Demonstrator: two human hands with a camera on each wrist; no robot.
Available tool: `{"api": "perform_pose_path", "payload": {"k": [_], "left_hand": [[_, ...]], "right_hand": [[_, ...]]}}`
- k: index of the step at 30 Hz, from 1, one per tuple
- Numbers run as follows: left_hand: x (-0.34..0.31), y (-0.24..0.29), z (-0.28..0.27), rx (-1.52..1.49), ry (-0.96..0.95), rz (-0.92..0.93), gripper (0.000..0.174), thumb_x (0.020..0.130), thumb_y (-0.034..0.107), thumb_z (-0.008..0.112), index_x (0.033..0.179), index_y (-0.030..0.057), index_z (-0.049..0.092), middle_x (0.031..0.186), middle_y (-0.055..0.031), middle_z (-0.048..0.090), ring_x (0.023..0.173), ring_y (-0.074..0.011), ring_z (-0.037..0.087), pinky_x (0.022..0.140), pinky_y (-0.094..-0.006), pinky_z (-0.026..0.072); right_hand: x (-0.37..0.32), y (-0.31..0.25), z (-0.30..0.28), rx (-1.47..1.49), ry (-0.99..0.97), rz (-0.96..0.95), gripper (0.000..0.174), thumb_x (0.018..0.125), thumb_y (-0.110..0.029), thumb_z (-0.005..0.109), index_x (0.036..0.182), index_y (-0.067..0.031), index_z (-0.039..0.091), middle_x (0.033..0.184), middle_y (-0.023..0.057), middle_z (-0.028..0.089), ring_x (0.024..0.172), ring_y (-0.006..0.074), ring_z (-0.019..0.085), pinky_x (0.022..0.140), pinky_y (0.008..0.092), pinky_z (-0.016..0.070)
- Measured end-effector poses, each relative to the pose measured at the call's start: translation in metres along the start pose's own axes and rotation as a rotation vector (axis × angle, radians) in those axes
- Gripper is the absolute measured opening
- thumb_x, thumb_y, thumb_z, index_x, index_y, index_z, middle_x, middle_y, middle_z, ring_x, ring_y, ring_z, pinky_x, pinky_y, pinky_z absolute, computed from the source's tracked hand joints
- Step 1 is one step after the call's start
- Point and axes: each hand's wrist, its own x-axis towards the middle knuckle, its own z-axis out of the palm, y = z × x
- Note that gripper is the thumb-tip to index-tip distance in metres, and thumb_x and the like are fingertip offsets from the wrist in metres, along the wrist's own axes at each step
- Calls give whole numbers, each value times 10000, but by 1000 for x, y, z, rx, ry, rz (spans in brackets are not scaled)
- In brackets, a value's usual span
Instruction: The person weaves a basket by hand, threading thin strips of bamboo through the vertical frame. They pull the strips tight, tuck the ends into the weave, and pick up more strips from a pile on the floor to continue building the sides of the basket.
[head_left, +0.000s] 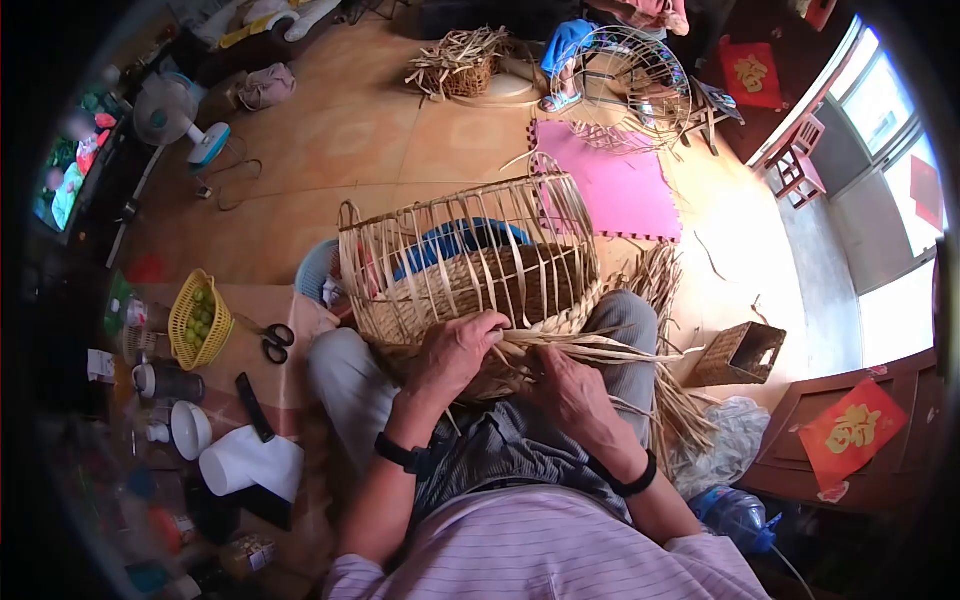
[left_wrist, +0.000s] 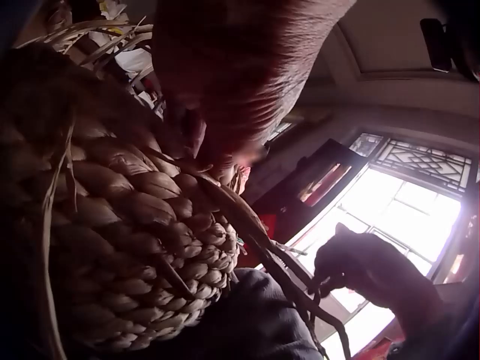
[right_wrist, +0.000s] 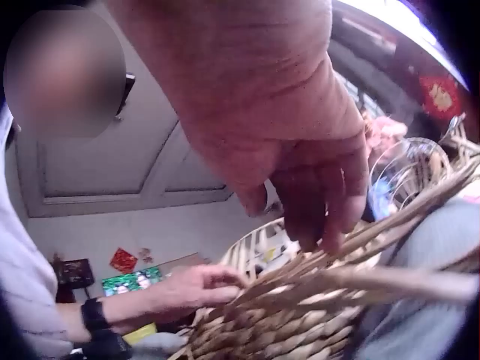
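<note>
A half-woven basket (head_left: 470, 270) of dried strands rests across the person's knees, its upper part an open wire-like frame with strands over it. The left hand (head_left: 459, 347) pinches strands at the woven edge; in the left wrist view the left hand (left_wrist: 240, 82) presses close against the braided wall (left_wrist: 135, 217). Just to the right, the right hand (head_left: 575, 389) has its fingers curled at the loose strands (head_left: 625, 352). From the right wrist view, the right hand (right_wrist: 285, 112) reaches down to these strands (right_wrist: 375, 232), fingers bent, fingertips partly hidden.
Scissors (head_left: 277, 343), a yellow basket of green fruit (head_left: 200, 325) and a white roll (head_left: 235, 465) lie at the left. A small woven box (head_left: 740, 353) stands at the right, a pink mat (head_left: 610, 185) ahead. Another person sits beyond by a round frame (head_left: 635, 75).
</note>
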Motion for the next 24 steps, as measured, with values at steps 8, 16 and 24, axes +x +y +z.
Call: {"api": "perform_pose_path", "payload": {"k": [8,16,24], "left_hand": [[2,2,5,-7,1,-104,166,949,125,747,1108,76,735,998,-143,772,916,-345,761,797,-430,594],[-12,-4,-5,6,-79,11,324,938,96,736,1260,76,709,1123,-154,772,1009,-373,748,870,-455,598],[-19,-3,17,76,90,80,352,920,183,796,1245,86,702,1022,-142,770,939,-342,756,793,-430,602]], "right_hand": [[-17,9,40,165,-45,13,165,1017,-157,676,984,-38,566,705,283,611,728,527,638,597,581,487],[-1,-5,-24,1186,-437,638,238,1146,-300,546,1159,-67,588,759,-43,488,569,80,438,495,259,386],[13,-25,-76,1493,-437,516,450,1168,-380,413,1371,0,541,733,96,600,526,194,584,451,293,469]]}}
